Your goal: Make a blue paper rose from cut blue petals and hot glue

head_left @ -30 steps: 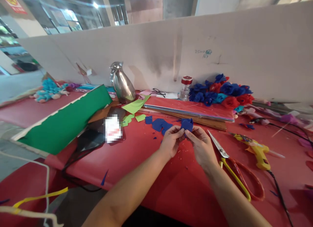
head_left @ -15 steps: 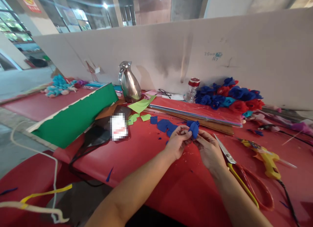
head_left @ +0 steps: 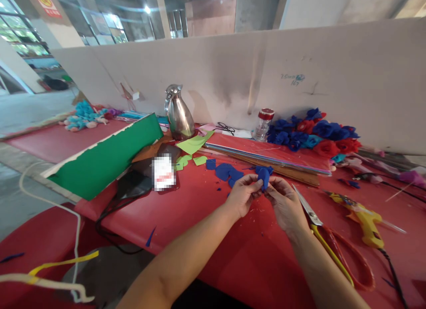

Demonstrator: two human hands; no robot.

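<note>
Between both hands, over the red table (head_left: 206, 229), is a small blue paper flower (head_left: 263, 176) with curled petals. My left hand (head_left: 245, 193) pinches it from the left, thumb on its front. From the right, the fingertips of my right hand (head_left: 286, 205) close on its lower part; the exact grip is partly hidden. Cut blue petal pieces (head_left: 224, 171) lie just beyond my left hand. Beside my right forearm rest scissors (head_left: 328, 238) with red and yellow handles, and farther right a yellow glue gun (head_left: 361, 216).
Finished blue and red flowers (head_left: 313, 131) are heaped at the back right near a lidded glass jar (head_left: 264, 125). A steel jug (head_left: 179, 114) stands by a green-sided board (head_left: 109, 156). Stacked coloured sheets (head_left: 276, 151) lie behind the hands; a white partition (head_left: 206, 78) rises beyond.
The hands keep hold of the blue flower, with only slight finger movement and the flower turned a little. The whole view has shifted slightly.
</note>
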